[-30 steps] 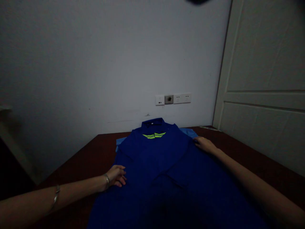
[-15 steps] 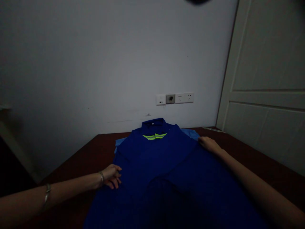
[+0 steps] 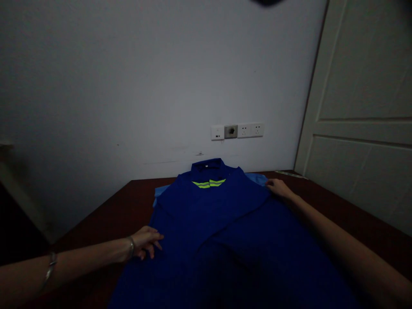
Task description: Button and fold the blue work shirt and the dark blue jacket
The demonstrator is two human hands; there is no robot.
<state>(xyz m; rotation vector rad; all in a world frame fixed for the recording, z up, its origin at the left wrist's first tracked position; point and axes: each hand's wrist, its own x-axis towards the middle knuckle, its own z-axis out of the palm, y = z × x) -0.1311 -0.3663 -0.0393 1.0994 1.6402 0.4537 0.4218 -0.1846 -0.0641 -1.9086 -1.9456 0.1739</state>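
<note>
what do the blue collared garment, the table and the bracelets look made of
Blue collared garment: matte cloth, fibre unclear; it drapes in soft creases without shine.
Table: perhaps wood or veneer with a dark stained finish, from its reddish-brown colour; dim light leaves it open.
Bracelets: probably smooth metal, from their silvery glints.

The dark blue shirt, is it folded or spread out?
Spread out, a bit creased: the shirt lies wide across the table, collar at the far end.
</note>
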